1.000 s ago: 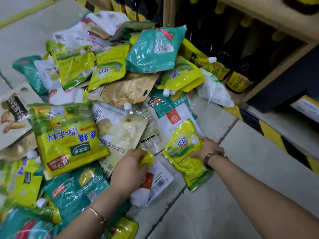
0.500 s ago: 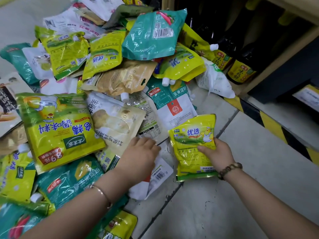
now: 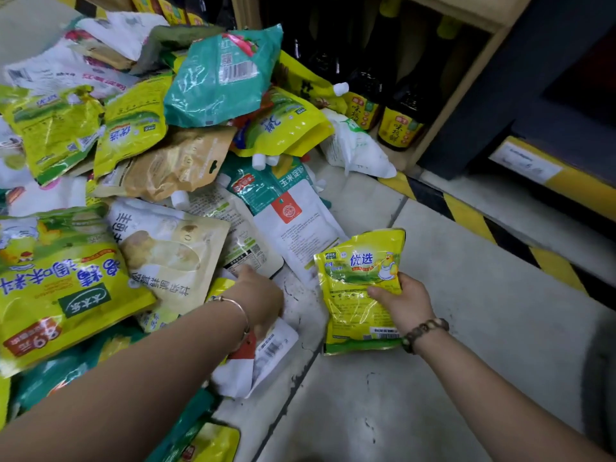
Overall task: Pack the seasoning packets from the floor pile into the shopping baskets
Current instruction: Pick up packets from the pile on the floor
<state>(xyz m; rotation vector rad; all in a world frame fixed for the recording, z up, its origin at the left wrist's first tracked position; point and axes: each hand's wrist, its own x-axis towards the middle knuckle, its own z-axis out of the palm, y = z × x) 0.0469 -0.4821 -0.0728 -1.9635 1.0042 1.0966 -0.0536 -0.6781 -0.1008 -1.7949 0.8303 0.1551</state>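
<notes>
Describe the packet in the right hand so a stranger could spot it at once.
Start at the bare grey floor right of the packet pile. There the right hand grips a glossy yellow-green plastic packet. Unlike piled neighbours, it shows a cartoon chicken upright.

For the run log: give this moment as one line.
right hand holds yellow packet beside pile | left hand low in pile, grip hidden | baskets unseen

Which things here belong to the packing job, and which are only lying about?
Job: the yellow packet in the right hand; the pile of packets; the left hand, down in it.
Lying about: dark bottles on the shelf; striped floor tape.
</notes>
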